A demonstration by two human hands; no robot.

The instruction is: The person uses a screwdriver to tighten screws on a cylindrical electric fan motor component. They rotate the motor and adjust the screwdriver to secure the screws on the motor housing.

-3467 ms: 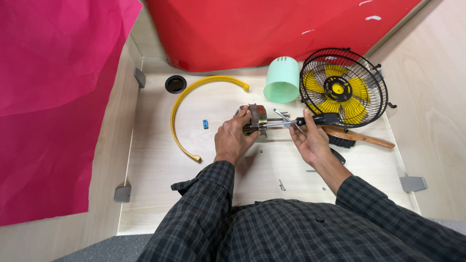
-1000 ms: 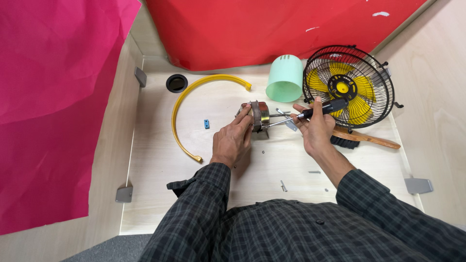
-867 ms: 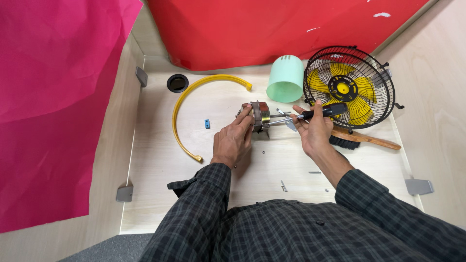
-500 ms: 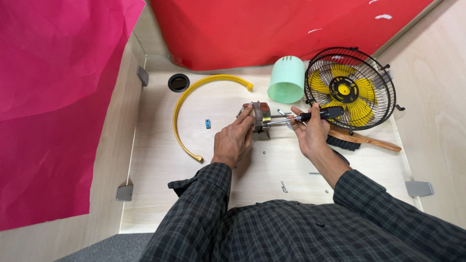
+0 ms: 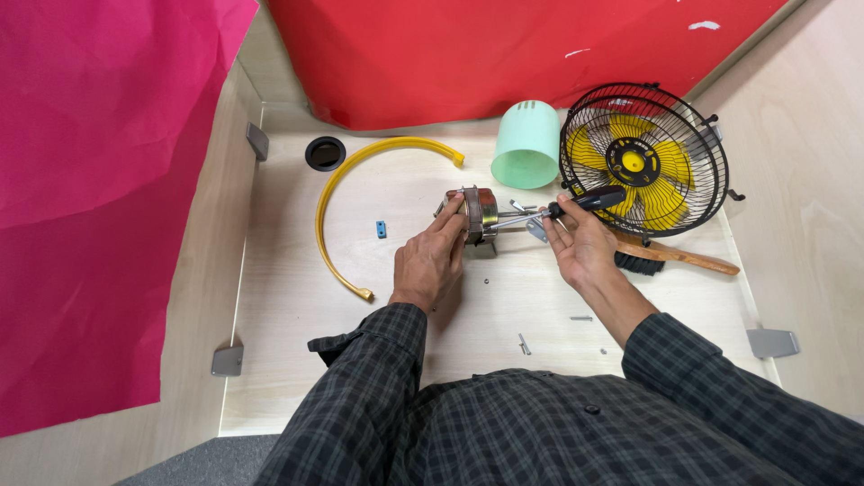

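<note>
Screwdriver on the motor
Left hand [image 5: 430,261] grips the small motor [image 5: 477,214]; right hand [image 5: 580,247] closes round a black-handled screwdriver [image 5: 562,205], tip at the motor.

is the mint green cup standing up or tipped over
Tipped over: the mint green cup lies on its side on the table, open mouth facing the camera, beside the fan.

- Pkgs: none seen.
- Labels, signs, screens: none seen on bench or walls.
</note>
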